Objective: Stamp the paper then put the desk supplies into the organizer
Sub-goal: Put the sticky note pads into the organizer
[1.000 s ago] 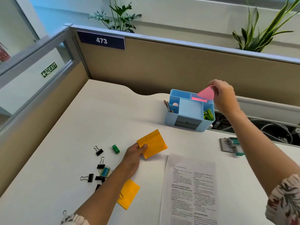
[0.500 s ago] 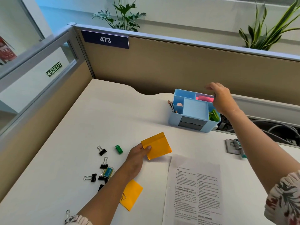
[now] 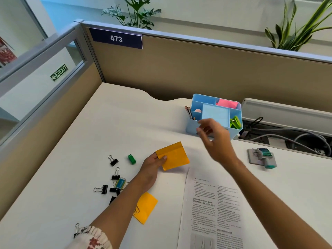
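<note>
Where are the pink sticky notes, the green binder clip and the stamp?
pink sticky notes point(image 3: 227, 103), head view, middle of the pad's top face.
green binder clip point(image 3: 131, 159), head view, centre of its body.
stamp point(image 3: 264, 153), head view, its green body.

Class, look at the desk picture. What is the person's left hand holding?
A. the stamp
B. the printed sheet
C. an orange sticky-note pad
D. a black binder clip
C: the left hand pinches a corner of the orange sticky-note pad, while the stamp sits untouched at the right.
</note>
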Motion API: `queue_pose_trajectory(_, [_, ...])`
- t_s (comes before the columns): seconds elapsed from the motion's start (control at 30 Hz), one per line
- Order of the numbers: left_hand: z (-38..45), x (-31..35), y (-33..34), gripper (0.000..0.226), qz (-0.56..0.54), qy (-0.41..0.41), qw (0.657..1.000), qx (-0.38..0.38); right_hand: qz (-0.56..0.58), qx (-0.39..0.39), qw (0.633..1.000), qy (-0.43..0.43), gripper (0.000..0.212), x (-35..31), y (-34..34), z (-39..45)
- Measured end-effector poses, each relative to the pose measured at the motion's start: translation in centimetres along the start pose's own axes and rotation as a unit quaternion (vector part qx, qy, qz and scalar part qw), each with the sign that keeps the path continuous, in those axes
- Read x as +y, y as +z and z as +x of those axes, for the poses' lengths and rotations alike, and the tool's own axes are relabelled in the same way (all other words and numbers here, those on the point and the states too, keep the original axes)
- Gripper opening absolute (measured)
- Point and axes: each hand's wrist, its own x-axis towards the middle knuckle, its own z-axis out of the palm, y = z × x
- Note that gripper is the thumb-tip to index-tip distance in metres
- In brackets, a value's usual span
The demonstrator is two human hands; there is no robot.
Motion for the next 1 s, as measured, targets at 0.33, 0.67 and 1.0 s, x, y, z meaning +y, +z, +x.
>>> queue_pose_trajectory(0.33, [-1.1,0.3,0.0,0.034,0.045,0.027,0.999,0.004,0.021,-0.141,0.988,0.061,0.027,-0.9,4.0,-4.3])
queue_pose_trajectory(0.67, [-2.2,0.9,0.7,0.026,0.054,0.05,0.997,0.006,-0.052,0.201,0.978,0.015,0.014,2.2,-5.4,3.1])
queue_pose_trajectory(1.0, [-2.4,1.0,0.7,0.024,0.083,0.051,0.995,0.0,-0.179,0.179,0.967,0.021,0.017,7.5,-7.6,8.0])
